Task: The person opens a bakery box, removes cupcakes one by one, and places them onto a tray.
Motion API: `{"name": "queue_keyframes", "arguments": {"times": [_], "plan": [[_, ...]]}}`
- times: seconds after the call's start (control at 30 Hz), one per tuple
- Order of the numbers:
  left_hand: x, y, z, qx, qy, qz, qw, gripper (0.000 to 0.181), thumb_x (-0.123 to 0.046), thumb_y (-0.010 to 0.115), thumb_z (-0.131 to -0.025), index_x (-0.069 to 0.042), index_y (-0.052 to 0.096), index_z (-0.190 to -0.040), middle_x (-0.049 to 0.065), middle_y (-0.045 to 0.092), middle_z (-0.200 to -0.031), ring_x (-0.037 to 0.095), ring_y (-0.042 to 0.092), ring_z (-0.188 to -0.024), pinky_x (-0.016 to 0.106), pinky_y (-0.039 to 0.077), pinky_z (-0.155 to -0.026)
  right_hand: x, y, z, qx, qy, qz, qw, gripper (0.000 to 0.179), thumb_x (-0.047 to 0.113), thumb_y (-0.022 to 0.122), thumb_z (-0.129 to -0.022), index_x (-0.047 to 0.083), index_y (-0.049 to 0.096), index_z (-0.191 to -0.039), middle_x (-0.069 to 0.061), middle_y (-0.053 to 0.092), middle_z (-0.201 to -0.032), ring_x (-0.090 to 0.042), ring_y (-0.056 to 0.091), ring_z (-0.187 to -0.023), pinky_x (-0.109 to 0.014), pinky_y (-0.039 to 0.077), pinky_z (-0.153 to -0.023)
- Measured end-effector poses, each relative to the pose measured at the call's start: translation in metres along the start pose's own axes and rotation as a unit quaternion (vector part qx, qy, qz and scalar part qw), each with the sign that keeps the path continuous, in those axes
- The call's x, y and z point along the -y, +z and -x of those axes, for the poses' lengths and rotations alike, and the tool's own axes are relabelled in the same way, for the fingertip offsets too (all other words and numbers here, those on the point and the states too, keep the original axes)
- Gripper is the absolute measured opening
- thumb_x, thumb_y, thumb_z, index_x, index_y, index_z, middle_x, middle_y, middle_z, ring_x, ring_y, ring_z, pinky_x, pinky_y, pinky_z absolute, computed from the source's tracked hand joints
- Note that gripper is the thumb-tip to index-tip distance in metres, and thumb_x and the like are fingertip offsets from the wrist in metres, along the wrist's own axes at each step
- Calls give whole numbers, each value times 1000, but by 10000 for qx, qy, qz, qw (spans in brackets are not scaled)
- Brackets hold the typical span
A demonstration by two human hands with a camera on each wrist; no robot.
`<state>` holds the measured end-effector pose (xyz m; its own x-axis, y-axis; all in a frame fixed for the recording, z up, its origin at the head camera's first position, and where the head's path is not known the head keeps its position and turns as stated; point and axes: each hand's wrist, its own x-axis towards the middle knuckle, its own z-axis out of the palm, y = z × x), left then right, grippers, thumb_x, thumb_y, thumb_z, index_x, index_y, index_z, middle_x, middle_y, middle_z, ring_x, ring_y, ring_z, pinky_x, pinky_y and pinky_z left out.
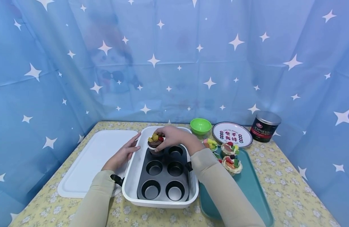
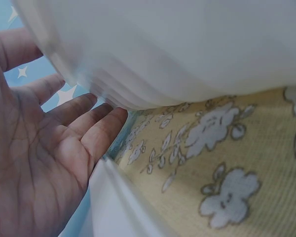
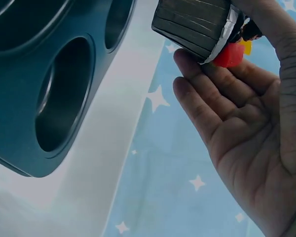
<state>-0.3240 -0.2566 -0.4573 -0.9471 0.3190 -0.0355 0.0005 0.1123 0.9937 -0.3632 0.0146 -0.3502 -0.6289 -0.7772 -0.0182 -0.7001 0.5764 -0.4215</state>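
Observation:
A fruit-topped chocolate cupcake [image 1: 155, 140] in a dark paper case is pinched between the thumb and fingers of my right hand [image 1: 174, 137]. It hangs over the far left cup of a dark muffin tin [image 1: 164, 183]. In the right wrist view the cupcake's case [image 3: 190, 27] is tilted, above and beside the tin [image 3: 19, 133]. The muffin tin lies inside a white rectangular basin [image 1: 126, 186]. My left hand [image 1: 124, 153] lies against the basin's left side; its extended fingers [image 2: 108, 131] touch the outer wall in the left wrist view.
Several decorated cupcakes [image 1: 232, 165] stand on a teal tray [image 1: 239, 192] at the right. A white board [image 1: 89, 160] lies at the left. Along the back are a green bowl [image 1: 200, 126], a printed plate [image 1: 232, 135] and an espresso can [image 1: 265, 126].

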Motion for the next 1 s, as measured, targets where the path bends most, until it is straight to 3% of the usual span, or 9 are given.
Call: {"name": "queue_keyframes", "arguments": {"times": [0.57,0.87,1.0], "plan": [[0,1,1,17,69,42,10000,71,-21,53,-103,-29,16,-163,17,28,-162,10,34,-42,23,38,-49,13,-13,25,-125,-167,-48,9998,62,49,83,-80,20,61,-131,7,63,-118,-9,59,-103,-30,50,-88],[1,0,1,0,5,43,10000,71,-22,53,-104,-29,15,-163,15,27,-163,12,36,-46,26,46,-65,14,-21,38,-176,-334,201,9991,63,54,80,-81,22,60,-131,8,61,-119,-10,57,-106,-33,50,-90],[2,0,1,-82,-12,61,9999,70,-22,54,-104,-31,17,-163,13,29,-162,12,34,-44,25,42,-56,15,-24,47,-281,-435,263,9983,63,54,81,-80,23,60,-131,9,61,-120,-9,57,-109,-34,49,-92]]}}
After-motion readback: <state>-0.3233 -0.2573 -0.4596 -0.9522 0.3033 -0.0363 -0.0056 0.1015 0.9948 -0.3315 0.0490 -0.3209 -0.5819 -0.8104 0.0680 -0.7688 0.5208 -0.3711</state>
